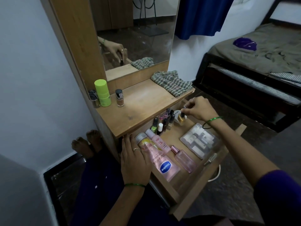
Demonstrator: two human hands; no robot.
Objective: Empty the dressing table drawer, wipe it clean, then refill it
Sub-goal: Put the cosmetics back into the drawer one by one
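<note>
The wooden drawer (pixel 192 191) stands pulled out below the dressing table top (pixel 146 110). My right hand (pixel 199 109) pinches the black cap of a gold nail polish bottle (pixel 181 119) at the drawer's back. My left hand (pixel 134 162) rests flat on the drawer's left edge, against a pink Vaseline tube (pixel 162 163). Also in the drawer lie a second pink tube (pixel 157 141), a pink perfume bottle (pixel 184 158), a clear makeup case (pixel 199 141) and several small nail polish bottles (pixel 162 122). A checked cloth (pixel 171 82) lies on the table top.
On the top's left stand a lime green stick (pixel 102 92), a foundation bottle (pixel 120 98) and a small dark jar (pixel 94 98). The mirror (pixel 138 35) rises behind. A bed (pixel 260 62) is to the right, a wall to the left, my feet (pixel 88 142) by it.
</note>
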